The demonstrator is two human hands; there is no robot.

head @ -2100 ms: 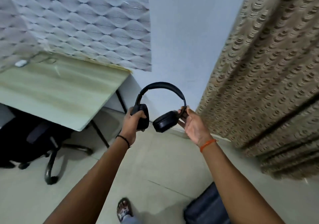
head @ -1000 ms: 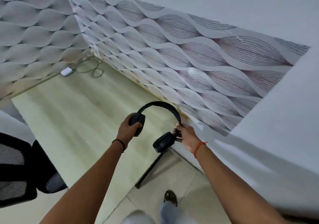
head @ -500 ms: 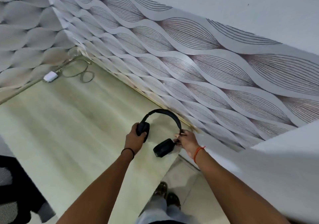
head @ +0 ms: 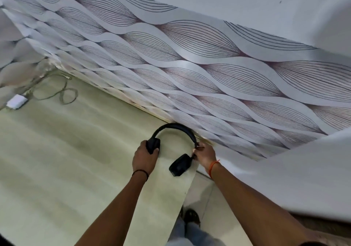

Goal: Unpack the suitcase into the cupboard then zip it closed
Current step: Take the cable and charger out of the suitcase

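Black over-ear headphones (head: 175, 128) are low over the right end of a pale wooden desk (head: 66, 151), close to the wall. My left hand (head: 145, 157) grips the left ear cup. My right hand (head: 205, 153) pinches the headband just above the right ear cup (head: 179, 165), which looks to be touching the desk near its corner. No suitcase or cupboard is in view.
A patterned wallpaper wall (head: 190, 71) runs along the desk's far edge. A white adapter (head: 16, 101) with a looped cable (head: 62, 92) lies at the desk's far left. My feet (head: 191, 217) stand on the tiled floor right of the desk's corner.
I have turned from the floor by the curtain to the desk and stepped close. The headphones have come down from chest height to the desktop's right end, still held in both hands.
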